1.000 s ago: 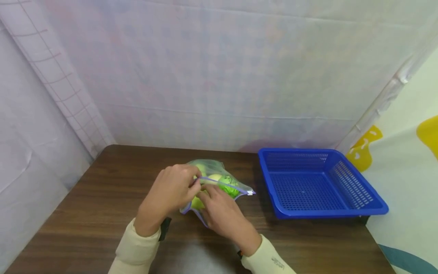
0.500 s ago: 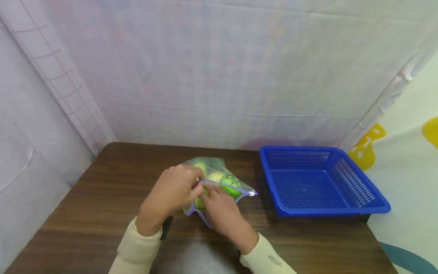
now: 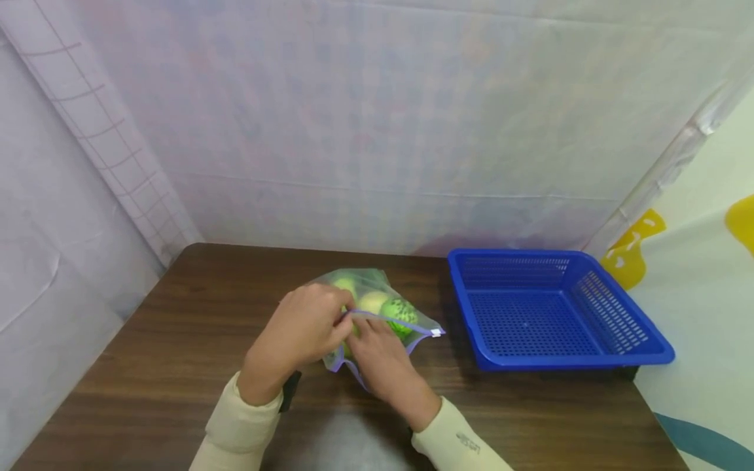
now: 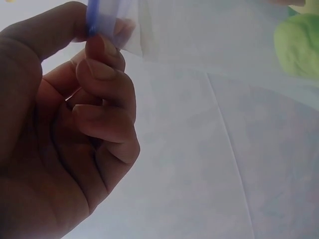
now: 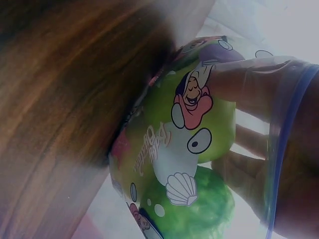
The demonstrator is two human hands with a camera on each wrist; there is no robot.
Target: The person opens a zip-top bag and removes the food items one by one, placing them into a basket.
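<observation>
A clear zip bag (image 3: pixel 366 278) with a purple-edged mouth and white slider (image 3: pixel 436 333) lies mid-table. Inside are a patterned green ball-like item (image 3: pixel 400 315), a pale round one (image 3: pixel 373 302) and yellow-green ones (image 3: pixel 344 285). My left hand (image 3: pixel 300 320) pinches the purple edge (image 4: pixel 93 17) between thumb and fingers, holding the mouth up. Through that mouth reaches my right hand (image 3: pixel 383 366); the right wrist view shows its thumb and fingers on either side of a yellow-green round fruit (image 5: pixel 219 117). Cartoon prints on the bag partly cover the contents.
A blue perforated plastic basket (image 3: pixel 524 363) stands on the table's right side. The brown wooden table (image 3: pixel 194 327) meets white sheeting (image 3: pixel 353 131) at the back and left.
The bag's near left corner has shifted slightly right, and the patterned green item has turned a little, showing more dark marks. Both hands keep nearly the same place; the head view has tilted slightly.
</observation>
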